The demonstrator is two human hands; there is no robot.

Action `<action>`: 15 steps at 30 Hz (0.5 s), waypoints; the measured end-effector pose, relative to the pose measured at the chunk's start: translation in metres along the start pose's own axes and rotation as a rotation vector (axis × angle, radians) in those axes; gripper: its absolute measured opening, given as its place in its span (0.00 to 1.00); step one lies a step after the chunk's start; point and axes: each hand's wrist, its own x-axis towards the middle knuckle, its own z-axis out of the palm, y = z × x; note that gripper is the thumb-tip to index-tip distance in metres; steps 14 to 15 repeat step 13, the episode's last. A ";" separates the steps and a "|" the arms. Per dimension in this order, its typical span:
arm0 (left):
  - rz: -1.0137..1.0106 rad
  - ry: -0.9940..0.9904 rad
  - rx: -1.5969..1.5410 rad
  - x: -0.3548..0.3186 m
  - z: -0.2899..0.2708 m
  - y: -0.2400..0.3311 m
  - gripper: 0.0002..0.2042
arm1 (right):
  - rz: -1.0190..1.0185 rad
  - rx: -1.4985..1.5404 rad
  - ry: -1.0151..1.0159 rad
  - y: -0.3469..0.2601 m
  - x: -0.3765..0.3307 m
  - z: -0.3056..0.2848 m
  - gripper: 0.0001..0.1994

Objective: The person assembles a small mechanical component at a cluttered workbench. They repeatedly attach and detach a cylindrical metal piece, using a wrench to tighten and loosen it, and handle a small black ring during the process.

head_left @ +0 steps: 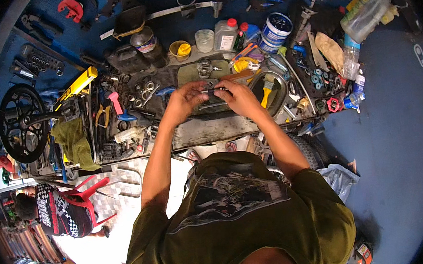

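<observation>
In front of me over the workbench, my left hand (pixel 187 102) and my right hand (pixel 239 98) meet with bent fingers. Between them they grip a small dark metal part (pixel 212 89), roughly cylindrical; the fingertips cover much of it, so its exact kind does not show. Just beyond my hands, a metal bike pedal (pixel 206 68) lies on a greenish mat (pixel 186 75). To the right of my right hand, a yellow-handled brush (pixel 267 92) rests in a dark oval tray (pixel 284 83). A blue-handled tool (pixel 165 91) lies beside my left hand.
Tools crowd the bench (pixel 196 133), including a pink-headed hammer (pixel 115 103) and pliers (pixel 102 116). Bottles, a yellow cup (pixel 180 50) and a blue-white tub (pixel 276 30) line the back. A crankset (pixel 23 123) stands at left. Behind, a person (pixel 60 210) sits on a red chair (pixel 87 195).
</observation>
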 end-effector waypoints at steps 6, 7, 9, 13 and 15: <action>0.090 0.147 -0.168 -0.039 -0.002 0.024 0.13 | -0.028 0.325 -0.061 -0.047 -0.003 -0.015 0.11; 0.115 0.163 -0.133 -0.043 -0.004 0.030 0.13 | -0.035 0.397 -0.049 -0.049 -0.003 -0.015 0.11; 0.162 0.196 -0.060 -0.049 -0.009 0.041 0.13 | 0.010 0.390 -0.139 -0.058 -0.002 -0.021 0.11; 0.264 0.234 0.117 -0.056 -0.022 0.053 0.12 | -0.046 0.189 -0.268 -0.063 0.003 -0.026 0.11; 0.264 0.234 0.117 -0.056 -0.022 0.053 0.12 | -0.046 0.189 -0.268 -0.063 0.003 -0.026 0.11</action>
